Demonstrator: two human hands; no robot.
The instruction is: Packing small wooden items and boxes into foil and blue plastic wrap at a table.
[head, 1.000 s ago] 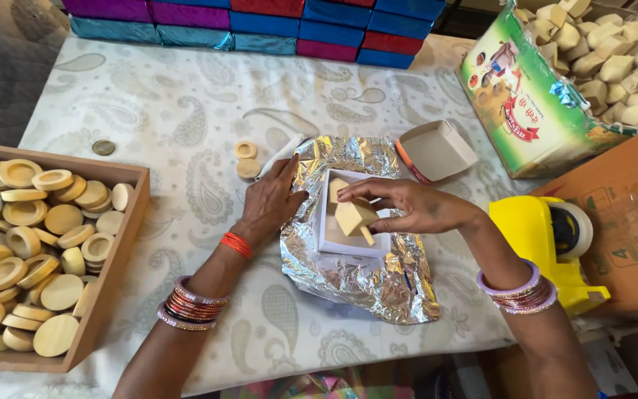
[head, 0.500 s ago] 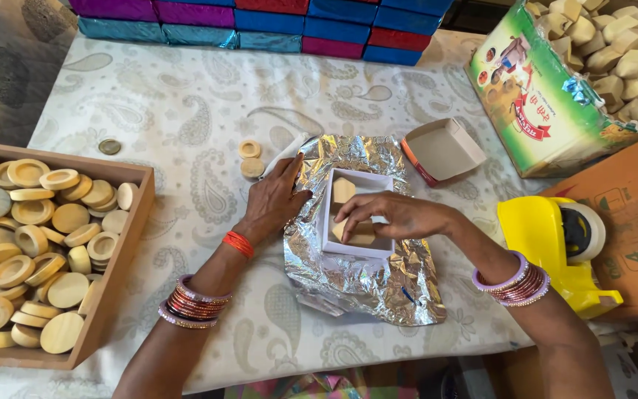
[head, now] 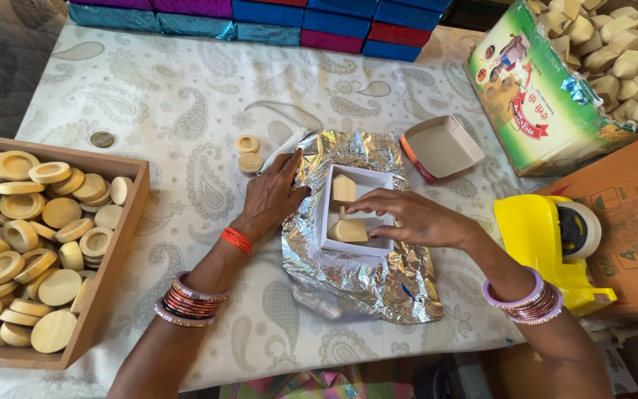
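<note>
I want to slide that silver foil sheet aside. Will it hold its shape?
Probably not: the foil sheet looks thin and crinkled, so it would likely crumple. The white box and the left hand rest on it, so it may tear.

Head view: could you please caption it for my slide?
Left hand steadies foil while right hand rests on white box holding wooden pieces.

Two wooden pieces (head: 348,230), two hands (head: 275,193)
</note>
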